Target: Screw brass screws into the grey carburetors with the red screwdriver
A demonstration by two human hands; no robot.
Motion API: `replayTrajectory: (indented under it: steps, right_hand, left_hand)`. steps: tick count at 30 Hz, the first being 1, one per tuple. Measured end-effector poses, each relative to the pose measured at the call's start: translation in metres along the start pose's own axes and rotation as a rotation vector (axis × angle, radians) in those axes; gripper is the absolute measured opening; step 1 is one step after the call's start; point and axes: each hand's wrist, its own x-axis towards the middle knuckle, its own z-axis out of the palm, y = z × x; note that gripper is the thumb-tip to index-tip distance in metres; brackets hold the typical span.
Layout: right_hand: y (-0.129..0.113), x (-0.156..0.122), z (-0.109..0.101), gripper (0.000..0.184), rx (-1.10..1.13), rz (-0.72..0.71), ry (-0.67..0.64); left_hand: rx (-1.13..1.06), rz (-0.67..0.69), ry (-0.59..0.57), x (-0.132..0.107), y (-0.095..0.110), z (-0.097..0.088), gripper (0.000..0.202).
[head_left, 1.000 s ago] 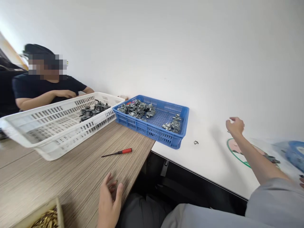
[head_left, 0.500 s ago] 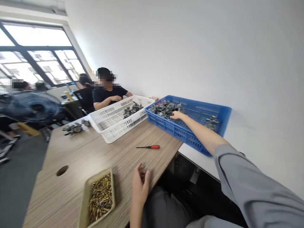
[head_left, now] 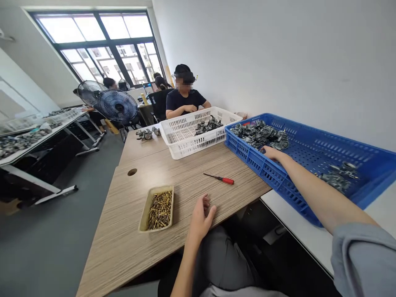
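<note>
My right hand (head_left: pixel 271 153) reaches over the near wall of the blue crate (head_left: pixel 247 156), beside a heap of grey metal carburetors (head_left: pixel 260 133). Its fingers are curled down at the heap's near edge; what they grip is hidden. Closer to me, my left hand (head_left: pixel 202 215) rests at the table's edge, empty, with its fingers loosely bent and the thumb apart. Beyond it lies a screwdriver (head_left: pixel 227 180) with a red handle and dark shaft. To its left stands a beige tray (head_left: pixel 144 222) full of small brass fittings (head_left: pixel 161 209).
A white crate (head_left: pixel 177 152) holding more carburetors (head_left: pixel 208 126) stands left of the blue one. A few others (head_left: pixel 144 134) lie on the wooden table (head_left: pixel 117 231), which has a round hole (head_left: pixel 132 172). A person (head_left: pixel 185 99) sits behind the white crate. Fans (head_left: pixel 117 108) stand farther back.
The view has swung left, so the table and crates appear farther right. My right hand stays in the blue crate, now lower against its near wall. My left hand keeps its place by the table edge.
</note>
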Motion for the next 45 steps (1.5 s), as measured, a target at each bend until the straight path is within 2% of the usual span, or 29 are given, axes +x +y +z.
replayTrajectory:
  steps: [3, 5, 12, 14, 16, 18, 20, 22, 23, 24, 26, 28, 32, 35, 38, 42, 44, 45]
  right_hand:
    - [0.0, 0.004, 0.0, 0.058, -0.099, 0.01, -0.124]
    - [-0.001, 0.005, -0.002, 0.057, -0.165, 0.0, -0.162]
    - [-0.018, -0.003, -0.01, 0.025, -0.364, -0.007, -0.145]
    - [-0.023, -0.007, -0.018, 0.024, -0.38, 0.004, -0.125]
    - [-0.028, -0.008, -0.028, 0.032, -0.38, 0.002, -0.075]
    - [-0.035, -0.009, -0.041, 0.052, -0.371, -0.009, 0.006]
    - [-0.049, -0.013, -0.052, 0.074, -0.315, -0.038, 0.144]
    - [-0.071, -0.026, -0.058, 0.086, -0.132, -0.096, 0.296]
    - [-0.084, -0.038, -0.058, 0.088, -0.001, -0.123, 0.319]
    - [-0.098, -0.052, -0.055, 0.087, 0.154, -0.14, 0.289]
    - [-0.125, -0.09, -0.04, 0.087, 0.481, -0.193, 0.122]
    - [-0.148, -0.133, -0.012, 0.085, 0.689, -0.263, -0.066]
    - [-0.17, -0.211, 0.064, 0.073, 0.858, -0.25, -0.501]
    - [-0.169, -0.247, 0.119, 0.07, 0.935, -0.205, -0.703]
    - [-0.164, -0.263, 0.154, 0.068, 0.965, -0.169, -0.81]
    - [-0.156, -0.261, 0.168, 0.069, 0.924, -0.191, -0.87]
    - [-0.147, -0.255, 0.165, 0.069, 0.81, -0.302, -0.786]
    - [-0.14, -0.251, 0.163, 0.066, 0.725, -0.387, -0.686]
  left_hand:
    - [-0.009, -0.004, 0.015, 0.0, 0.0, 0.001, 0.059]
    - [-0.012, -0.002, 0.019, -0.001, 0.001, 0.002, 0.058]
    - [-0.057, -0.008, 0.027, -0.002, 0.004, 0.002, 0.058]
    - [-0.068, -0.009, 0.041, -0.003, 0.002, 0.002, 0.057]
    - [-0.08, -0.003, 0.051, -0.003, 0.0, 0.003, 0.057]
    - [-0.094, 0.003, 0.053, -0.003, -0.003, 0.003, 0.056]
    - [-0.113, 0.0, 0.06, -0.002, -0.006, 0.004, 0.054]
    - [-0.137, -0.006, 0.074, -0.001, -0.009, 0.005, 0.052]
    - [-0.149, -0.009, 0.082, 0.0, -0.01, 0.005, 0.052]
    - [-0.161, -0.013, 0.089, 0.001, -0.01, 0.005, 0.051]
    - [-0.179, -0.024, 0.105, 0.001, -0.009, 0.004, 0.052]
    - [-0.185, -0.035, 0.135, 0.001, -0.007, 0.002, 0.054]
    - [-0.214, -0.041, 0.223, 0.002, -0.003, -0.006, 0.066]
    - [-0.316, -0.062, 0.263, 0.004, -0.003, -0.009, 0.078]
    - [-0.373, -0.098, 0.259, 0.006, -0.003, -0.01, 0.074]
    - [-0.364, -0.157, 0.305, 0.007, -0.001, -0.01, 0.064]
    - [-0.306, -0.171, 0.338, 0.006, 0.001, -0.009, 0.064]
    - [-0.267, -0.173, 0.354, 0.006, 0.003, -0.009, 0.064]
